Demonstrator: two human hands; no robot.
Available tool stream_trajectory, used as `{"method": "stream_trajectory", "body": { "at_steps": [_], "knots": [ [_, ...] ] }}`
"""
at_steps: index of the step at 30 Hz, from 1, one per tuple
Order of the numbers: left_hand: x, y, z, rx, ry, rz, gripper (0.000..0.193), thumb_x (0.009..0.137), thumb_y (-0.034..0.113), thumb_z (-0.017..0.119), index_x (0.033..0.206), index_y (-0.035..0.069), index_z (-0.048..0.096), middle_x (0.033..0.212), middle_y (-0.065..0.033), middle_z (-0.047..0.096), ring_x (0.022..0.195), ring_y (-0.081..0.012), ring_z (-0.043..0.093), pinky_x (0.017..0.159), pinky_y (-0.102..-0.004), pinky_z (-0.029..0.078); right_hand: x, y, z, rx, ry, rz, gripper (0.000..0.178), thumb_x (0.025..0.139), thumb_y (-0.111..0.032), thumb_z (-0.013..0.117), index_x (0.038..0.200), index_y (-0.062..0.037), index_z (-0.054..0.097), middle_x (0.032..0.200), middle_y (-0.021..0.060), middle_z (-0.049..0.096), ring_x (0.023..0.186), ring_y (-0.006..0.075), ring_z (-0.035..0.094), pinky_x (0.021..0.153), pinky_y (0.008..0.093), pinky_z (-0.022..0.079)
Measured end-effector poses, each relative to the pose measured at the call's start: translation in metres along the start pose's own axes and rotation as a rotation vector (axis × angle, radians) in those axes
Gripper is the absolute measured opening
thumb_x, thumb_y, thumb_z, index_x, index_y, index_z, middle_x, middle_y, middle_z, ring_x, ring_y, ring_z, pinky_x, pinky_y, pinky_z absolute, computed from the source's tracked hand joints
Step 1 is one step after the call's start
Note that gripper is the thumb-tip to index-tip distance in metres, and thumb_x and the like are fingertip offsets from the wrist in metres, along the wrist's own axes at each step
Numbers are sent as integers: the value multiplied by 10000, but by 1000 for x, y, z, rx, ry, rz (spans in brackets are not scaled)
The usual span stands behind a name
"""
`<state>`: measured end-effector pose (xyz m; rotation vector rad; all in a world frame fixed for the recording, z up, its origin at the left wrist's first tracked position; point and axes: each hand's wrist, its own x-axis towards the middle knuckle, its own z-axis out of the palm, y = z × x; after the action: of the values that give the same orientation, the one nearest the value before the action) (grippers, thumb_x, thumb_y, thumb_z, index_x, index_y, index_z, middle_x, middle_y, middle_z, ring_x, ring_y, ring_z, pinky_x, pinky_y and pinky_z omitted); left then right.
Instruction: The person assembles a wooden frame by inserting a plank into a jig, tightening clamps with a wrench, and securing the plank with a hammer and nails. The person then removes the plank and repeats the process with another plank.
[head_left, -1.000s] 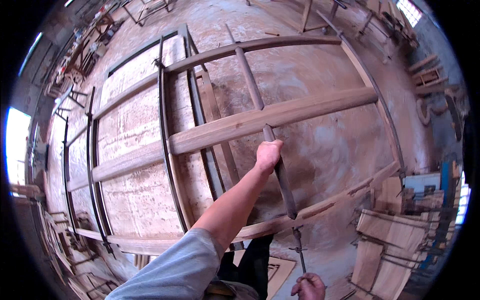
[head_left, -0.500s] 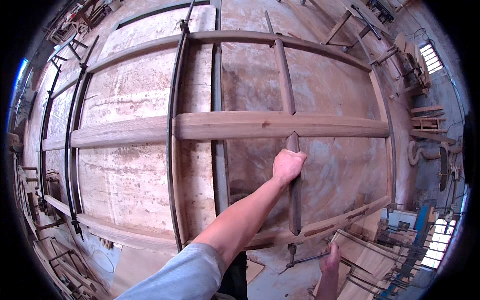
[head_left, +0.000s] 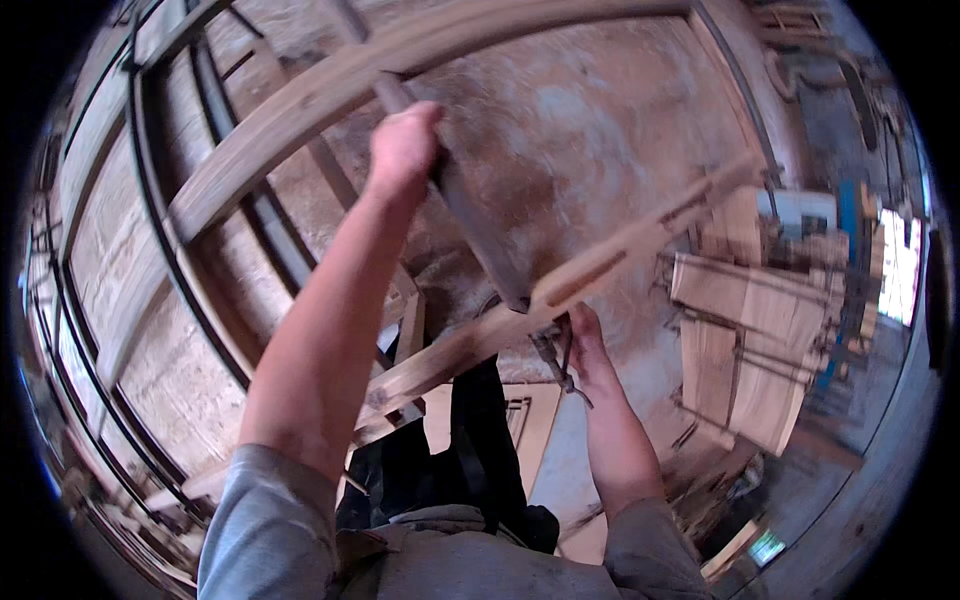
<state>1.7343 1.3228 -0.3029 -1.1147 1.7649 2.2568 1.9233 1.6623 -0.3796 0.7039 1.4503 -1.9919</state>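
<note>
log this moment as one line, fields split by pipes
left hand: closed around wooden crossbar | right hand: at clamp, grip unclear | clamp: at near rail

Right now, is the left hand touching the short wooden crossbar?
Touching: the head view shows the left hand closed around the crossbar, which emerges on both sides.

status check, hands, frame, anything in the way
Left hand gripping wooden crosspiece. Right hand at clamp end by near rail, hold unclear. Dark bars cross wooden frame, left of both hands.
</note>
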Motion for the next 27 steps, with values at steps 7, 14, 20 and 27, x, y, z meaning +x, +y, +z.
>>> {"method": "stream_trajectory", "body": {
  "at_steps": [7, 14, 20, 27],
  "knots": [
    [-3, 1, 1, -6, 23, 24, 260, 823, 239, 597, 847, -20, 593, 685, -108, 520, 576, -234, 539, 560, -412, 466, -6, 46, -13, -36, 115, -404, 457, 1028, -311, 450, 1370, -9, 466, 1396, 112, 473, 1275, 214, 457, 1020, 392, 412],
    [-27, 15, 13, -42, 16, -87, 251, 826, 236, 611, 895, 4, 544, 687, -89, 470, 554, -231, 516, 508, -416, 478, -17, 60, -21, -164, 153, -460, 468, 980, -391, 514, 1300, -51, 533, 1415, 129, 464, 1334, 274, 404, 1060, 414, 352],
    [-21, 14, 1, -55, -7, -41, 207, 826, 217, 604, 828, 35, 504, 677, -81, 452, 548, -235, 501, 518, -428, 491, 8, 59, 10, -611, 239, -791, 329, 962, -346, 562, 1093, -46, 600, 1168, 118, 605, 1151, 273, 522, 952, 391, 415],
    [-17, 10, 7, -66, -6, -54, 209, 830, 215, 595, 840, 23, 514, 663, -89, 459, 555, -242, 513, 522, -434, 494, -45, 134, 97, 291, 221, -93, 432, 984, -231, 534, 584, -121, 414, 580, 31, 456, 633, 163, 486, 674, 340, 417]
  ]
}}
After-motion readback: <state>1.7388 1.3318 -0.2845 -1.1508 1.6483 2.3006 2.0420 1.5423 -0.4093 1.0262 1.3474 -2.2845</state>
